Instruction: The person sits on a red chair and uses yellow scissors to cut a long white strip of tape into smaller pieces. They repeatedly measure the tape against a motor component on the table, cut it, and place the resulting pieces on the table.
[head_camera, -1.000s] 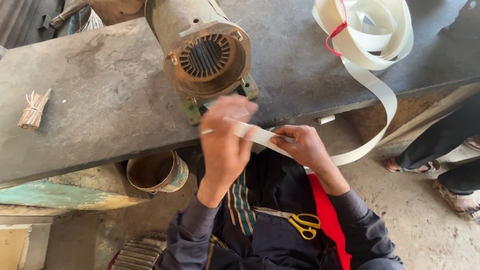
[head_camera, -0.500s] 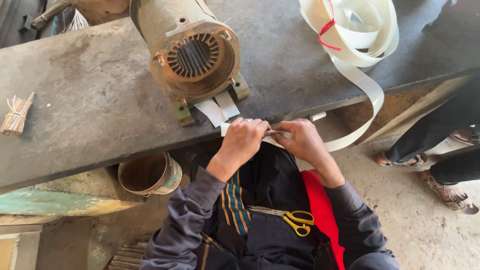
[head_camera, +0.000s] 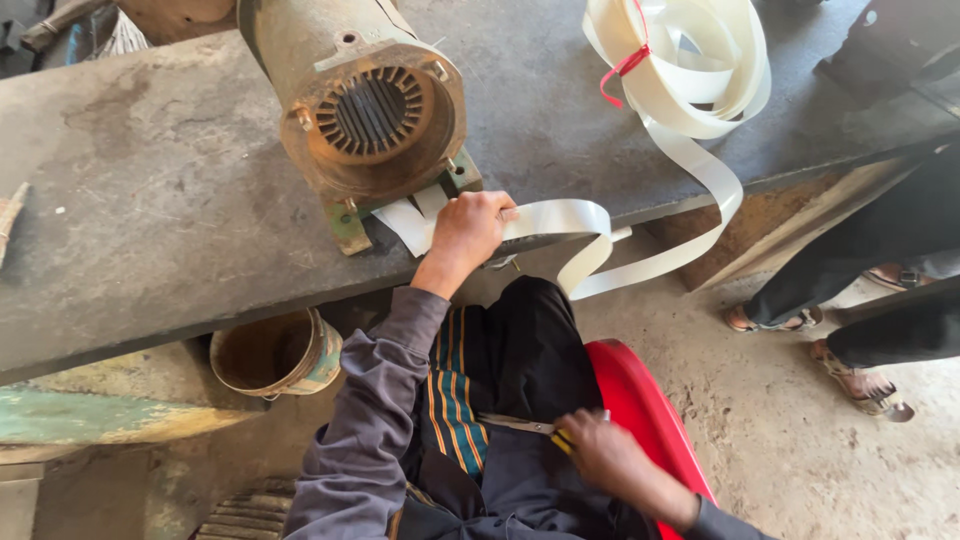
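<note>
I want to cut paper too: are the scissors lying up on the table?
No, the scissors lie in the person's lap, where the right hand grips their yellow handles, below the table.

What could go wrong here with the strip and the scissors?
The left hand pins the white strip at the bench edge; its slack loop could slip or kink. The right hand takes the scissors off the lap, blades near the clothing, likely without looking.
</note>
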